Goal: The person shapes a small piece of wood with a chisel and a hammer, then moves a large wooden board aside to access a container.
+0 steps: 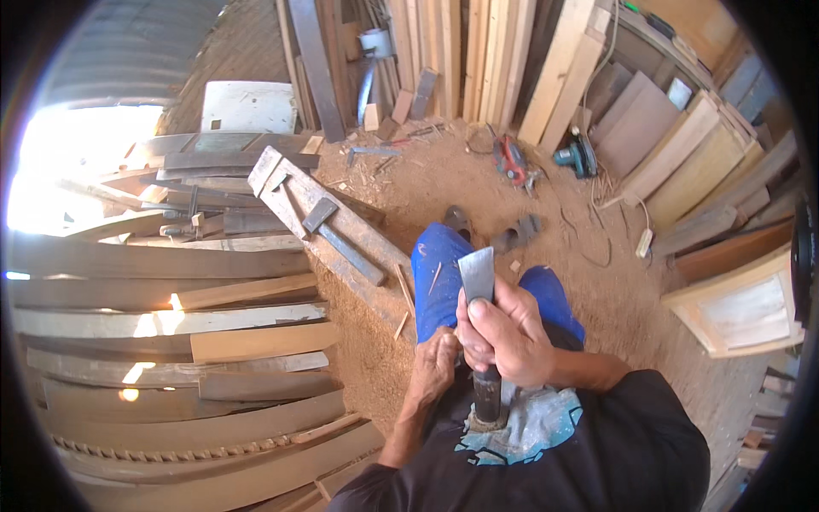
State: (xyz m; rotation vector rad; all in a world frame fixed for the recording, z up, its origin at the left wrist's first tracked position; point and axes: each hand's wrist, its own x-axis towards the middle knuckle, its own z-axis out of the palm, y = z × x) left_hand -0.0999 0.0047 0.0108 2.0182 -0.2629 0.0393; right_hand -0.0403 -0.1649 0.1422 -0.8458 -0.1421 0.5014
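Note:
A wide chisel (pixel 478 271) points its flat metal blade away from me, and its dark handle end rests toward my shirt. My right hand (pixel 512 337) is closed around the chisel, with the thumb lying along the upper side. Right beside it, my left hand (pixel 435 363) is closed over my lap, fingers curled close to the right hand's fingers. What the left fingers hold, if anything, is hidden. A hammer (pixel 343 243) with a square head lies on a worn plank (pixel 375 294) to the left of my knee, near a smaller thin tool (pixel 288 194).
Stacked boards (pixel 171 320) fill the left side. Upright timber (pixel 495 60) leans at the back. On the sawdust-covered floor (pixel 426 188) lie a red power tool (pixel 512 162), a teal power tool (pixel 578 158) and cords. A framed wooden panel (pixel 738 307) stands at right.

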